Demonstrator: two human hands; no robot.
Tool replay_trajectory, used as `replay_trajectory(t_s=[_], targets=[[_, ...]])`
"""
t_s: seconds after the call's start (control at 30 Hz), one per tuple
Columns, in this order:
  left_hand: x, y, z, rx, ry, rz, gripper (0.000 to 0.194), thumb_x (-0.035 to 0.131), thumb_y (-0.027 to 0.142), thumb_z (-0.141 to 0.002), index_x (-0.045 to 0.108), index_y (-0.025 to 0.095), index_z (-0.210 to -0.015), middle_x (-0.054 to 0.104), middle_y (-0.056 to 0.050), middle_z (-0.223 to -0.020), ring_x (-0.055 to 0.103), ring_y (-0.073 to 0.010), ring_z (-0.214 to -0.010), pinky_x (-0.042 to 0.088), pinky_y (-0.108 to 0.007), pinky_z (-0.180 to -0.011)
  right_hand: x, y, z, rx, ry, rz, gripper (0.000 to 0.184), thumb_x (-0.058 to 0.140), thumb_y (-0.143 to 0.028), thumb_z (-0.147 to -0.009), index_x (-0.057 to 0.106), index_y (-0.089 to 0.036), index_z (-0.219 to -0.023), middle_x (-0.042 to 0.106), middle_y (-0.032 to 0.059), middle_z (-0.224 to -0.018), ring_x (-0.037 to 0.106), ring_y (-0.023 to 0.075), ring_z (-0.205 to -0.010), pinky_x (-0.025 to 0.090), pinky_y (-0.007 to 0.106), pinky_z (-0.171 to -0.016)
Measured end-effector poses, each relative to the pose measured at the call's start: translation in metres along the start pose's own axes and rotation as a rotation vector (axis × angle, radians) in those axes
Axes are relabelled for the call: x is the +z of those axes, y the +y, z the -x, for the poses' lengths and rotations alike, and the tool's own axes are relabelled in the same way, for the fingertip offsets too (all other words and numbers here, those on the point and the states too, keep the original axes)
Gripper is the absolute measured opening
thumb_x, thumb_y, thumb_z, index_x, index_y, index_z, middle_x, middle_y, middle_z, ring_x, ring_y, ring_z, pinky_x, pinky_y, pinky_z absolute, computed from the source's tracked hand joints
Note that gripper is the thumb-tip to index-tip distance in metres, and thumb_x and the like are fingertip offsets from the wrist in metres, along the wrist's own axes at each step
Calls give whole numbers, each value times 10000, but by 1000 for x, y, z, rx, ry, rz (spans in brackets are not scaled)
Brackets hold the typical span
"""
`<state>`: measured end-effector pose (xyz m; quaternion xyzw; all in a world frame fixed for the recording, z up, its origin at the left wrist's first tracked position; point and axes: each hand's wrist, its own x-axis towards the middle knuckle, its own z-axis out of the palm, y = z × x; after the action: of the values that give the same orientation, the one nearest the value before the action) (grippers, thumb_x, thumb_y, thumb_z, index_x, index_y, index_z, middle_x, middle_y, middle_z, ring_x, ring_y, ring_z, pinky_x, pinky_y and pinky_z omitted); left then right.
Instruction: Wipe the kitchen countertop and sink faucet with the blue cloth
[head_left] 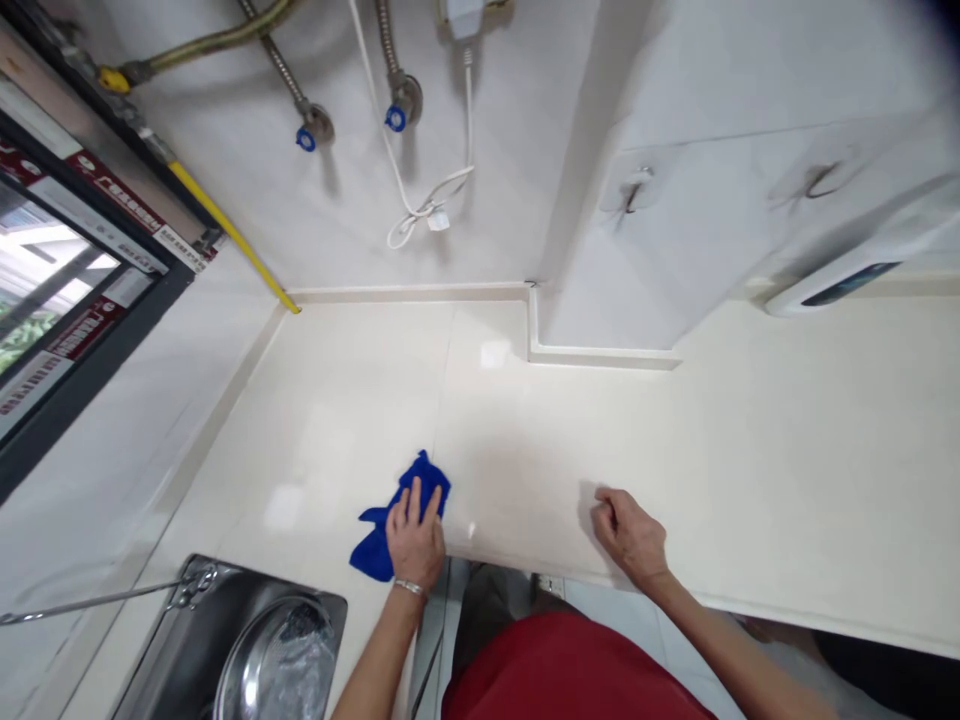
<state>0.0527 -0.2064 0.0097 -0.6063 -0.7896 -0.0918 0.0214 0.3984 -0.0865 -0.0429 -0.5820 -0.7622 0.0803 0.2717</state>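
My left hand (416,540) lies on a crumpled blue cloth (375,553), fingers stretched and apart, pressing it against the cream countertop (517,450) near its front edge. The cloth spreads out to the left of the hand and beyond the fingertips. A bracelet circles that wrist. Farther right, my right hand (631,535) rests at the counter's front edge with its fingers curled in, and nothing shows in it.
A steel sink (176,650) at the lower left holds a round metal basin (247,650). A faucet (196,583) stands at its corner. Hoses, blue-knobbed valves (396,117) and a looped white cord (412,215) hang on the back wall. A wall column (622,270) juts out. A white device (832,280) sits right.
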Motion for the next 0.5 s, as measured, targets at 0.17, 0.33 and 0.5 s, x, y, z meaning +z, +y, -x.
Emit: replay_trajectory(t_s=[0.17,0.33,0.5], targets=[[18,84,-14,290,-127,179,625,517,197,-904,451,377,-1498,284,-31,-1646,359,-330,-1453,355,-539,-1146,1,0,-1,48,-59,-96,275,412,-298,-924,638,-196,-1041,713,48,-914,642,164,-718,434,265,-620],[43,170,-29,590,-153,293,631,528,241,-918,405,370,-1524,203,-13,-1678,302,-315,-1480,312,-532,-1181,0,5,-9,292,51,-374,336,386,-382,-954,633,-189,-1073,720,59,-884,644,183,-730,514,316,-720],[55,217,-50,756,-142,320,543,478,282,-962,445,348,-1500,250,-11,-1667,331,-287,-1459,296,-509,-1193,-20,21,-9,425,212,-467,350,412,-398,-938,602,-170,-1122,706,82,-940,630,191,-759,536,331,-708]])
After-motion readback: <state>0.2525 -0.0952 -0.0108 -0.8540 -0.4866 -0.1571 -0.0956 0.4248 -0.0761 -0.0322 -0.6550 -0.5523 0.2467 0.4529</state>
